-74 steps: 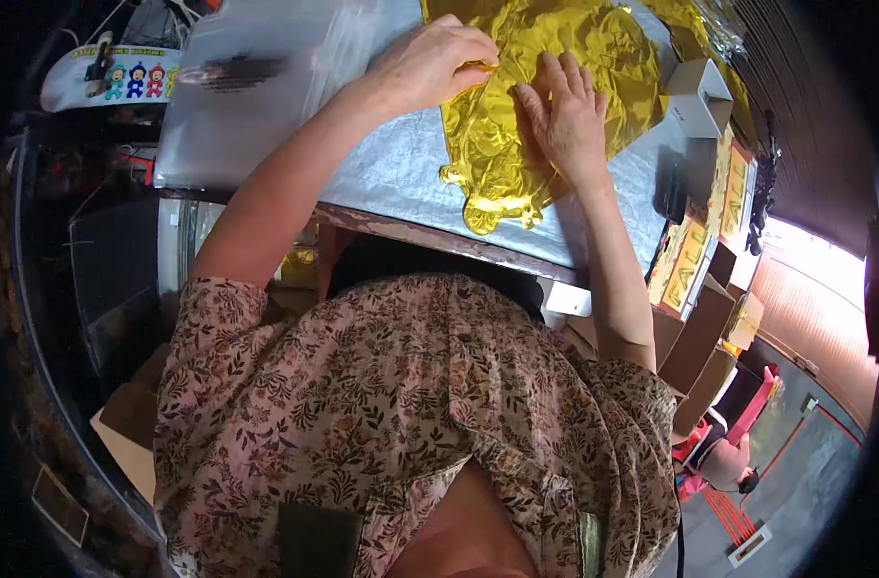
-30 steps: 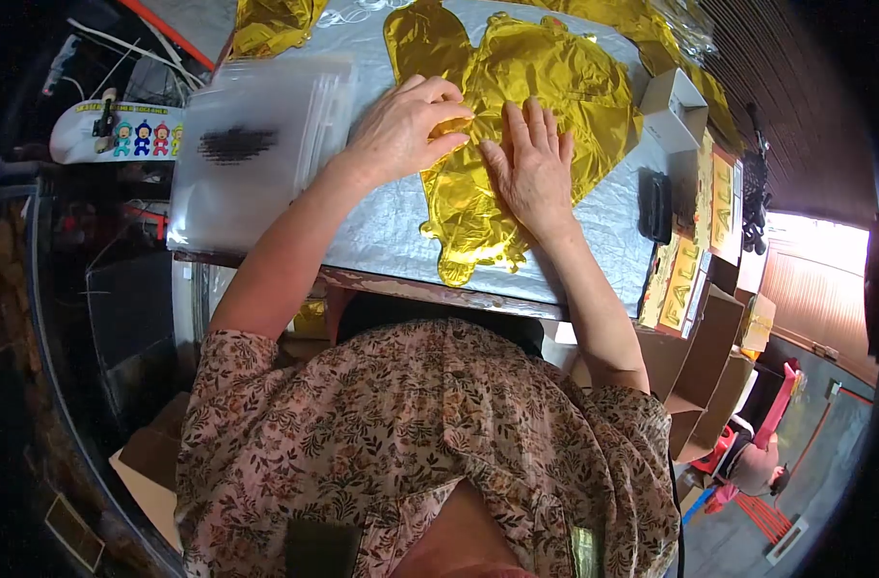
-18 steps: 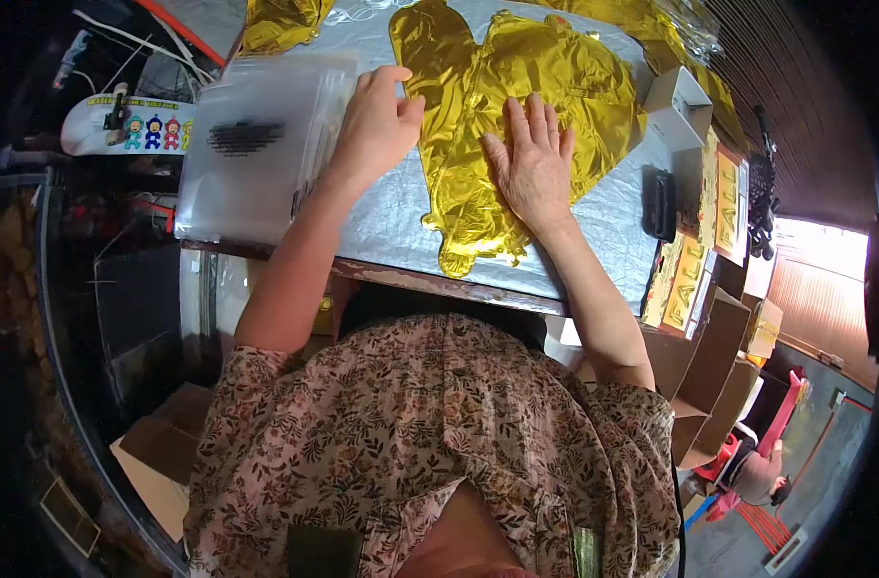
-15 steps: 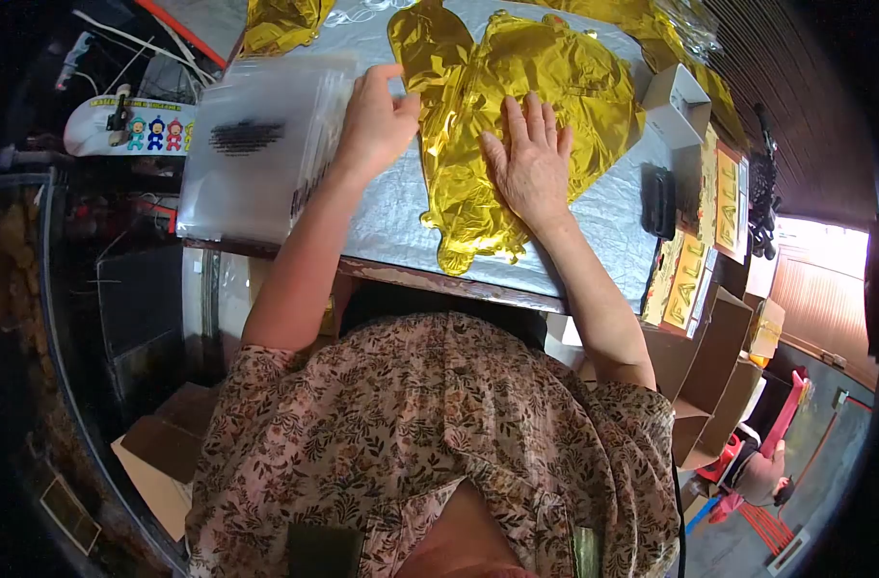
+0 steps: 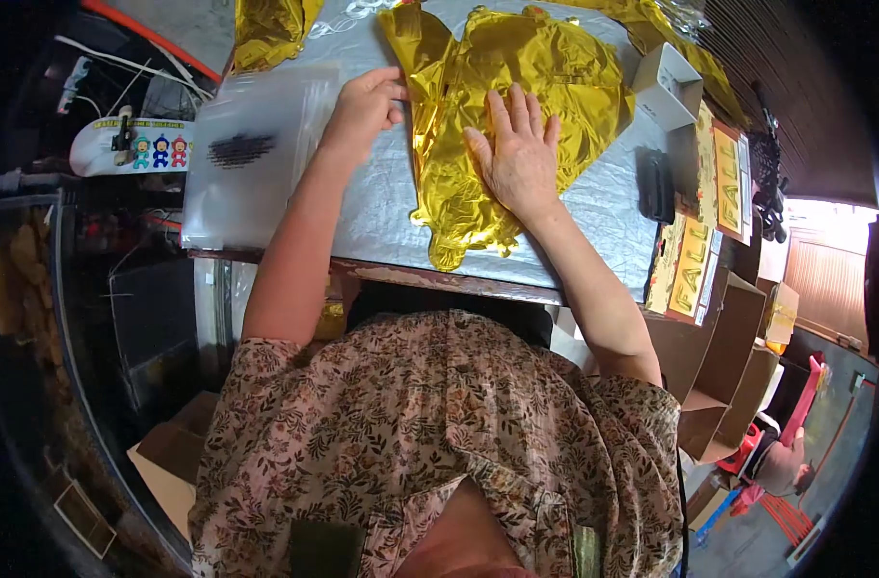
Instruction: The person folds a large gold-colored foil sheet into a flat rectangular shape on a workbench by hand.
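Observation:
A flat, crinkled gold foil balloon (image 5: 574, 111) lies on the cloth-covered table, with small tabs along its lower edge. My right hand (image 5: 521, 164) rests palm down on its middle, fingers spread. At the balloon's left edge, my left hand (image 5: 362, 114) has its fingers curled, and the fingertips appear to pinch the foil near the folded upper-left part. Left of that hand sits a stack of clear plastic bags (image 5: 256, 183) with black print.
More gold foil (image 5: 271, 34) lies at the table's back left. A white open box (image 5: 667, 87), a black case (image 5: 656, 183) and printed packs (image 5: 690, 265) line the right side. Cardboard boxes (image 5: 719, 385) stand lower right. A person (image 5: 777, 458) is farther off at right.
My left hand has closed its fingers at the foil's left edge, where thumb and forefinger were apart before. My right hand stays flat on the foil. The view has shifted slightly.

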{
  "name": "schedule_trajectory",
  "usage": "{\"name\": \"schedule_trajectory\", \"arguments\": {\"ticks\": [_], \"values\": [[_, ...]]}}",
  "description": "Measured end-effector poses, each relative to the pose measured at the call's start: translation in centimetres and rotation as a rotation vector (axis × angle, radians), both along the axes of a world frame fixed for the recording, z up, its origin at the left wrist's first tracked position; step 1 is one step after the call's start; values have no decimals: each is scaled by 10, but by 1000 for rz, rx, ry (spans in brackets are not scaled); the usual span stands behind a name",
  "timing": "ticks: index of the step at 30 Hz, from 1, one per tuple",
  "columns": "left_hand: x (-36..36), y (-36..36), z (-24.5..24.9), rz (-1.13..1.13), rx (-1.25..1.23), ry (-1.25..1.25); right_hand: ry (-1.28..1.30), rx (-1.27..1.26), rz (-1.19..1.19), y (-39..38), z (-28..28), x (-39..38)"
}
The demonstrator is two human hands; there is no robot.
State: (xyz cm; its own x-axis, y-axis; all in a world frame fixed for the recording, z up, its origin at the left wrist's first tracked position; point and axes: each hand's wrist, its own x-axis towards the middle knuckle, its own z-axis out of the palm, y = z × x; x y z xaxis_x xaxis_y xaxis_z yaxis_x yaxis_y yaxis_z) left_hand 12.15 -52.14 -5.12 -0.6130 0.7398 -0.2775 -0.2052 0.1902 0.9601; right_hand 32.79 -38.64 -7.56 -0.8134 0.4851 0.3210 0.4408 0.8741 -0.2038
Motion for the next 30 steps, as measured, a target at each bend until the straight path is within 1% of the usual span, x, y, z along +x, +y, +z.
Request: {"name": "schedule_trajectory", "arguments": {"ticks": [1,2,4,5,7,8,10,11,12,13,14,16,17,18,20,21,22,24,25,26,28,30], "values": [[0,1,3,-82,-35,106,1,-1,-5,0,0,0],[-2,4,1,-86,-36,106,3,3,-3,0,0,0],[-8,13,-2,-160,-8,429,5,6,-2,0,0,1],[-10,17,-3,-161,-9,430,5,8,-1,0,0,1],[-12,27,-6,-171,184,500,7,9,-2,0,0,0],[-11,31,-8,-173,184,500,3,19,-3,-1,2,1],[-10,40,-15,23,171,335,1,28,-10,-1,3,1],[-16,45,-31,19,171,335,1,31,-8,-1,3,1],[-22,49,-47,92,145,435,2,32,-6,-1,2,1],[-21,51,-48,166,117,535,2,30,-9,-1,2,1],[-19,54,-50,163,116,536,0,29,-7,-1,2,1],[-3,61,-49,202,301,232,-1,24,-7,-2,2,1],[5,61,-41,148,336,316,-4,29,-8,-1,2,1],[8,62,-36,145,337,316,-8,34,-9,-1,2,1],[11,65,-29,-141,379,336,-7,37,-12,-1,2,1],[16,64,-27,-135,328,499,-6,40,-12,-1,2,1],[15,62,-22,-135,331,502,-3,43,-13,-1,2,1],[13,60,-12,-303,190,1055,15,30,-15,-1,1,0],[12,61,-9,-323,213,1114,18,33,-13,-1,0,1],[11,61,-8,-319,214,1118,8,39,-13,-1,0,1],[8,61,-10,-360,176,945,0,45,-11,-1,2,1],[-4,65,-12,-326,206,977,-57,48,-12,-1,3,2]]}}
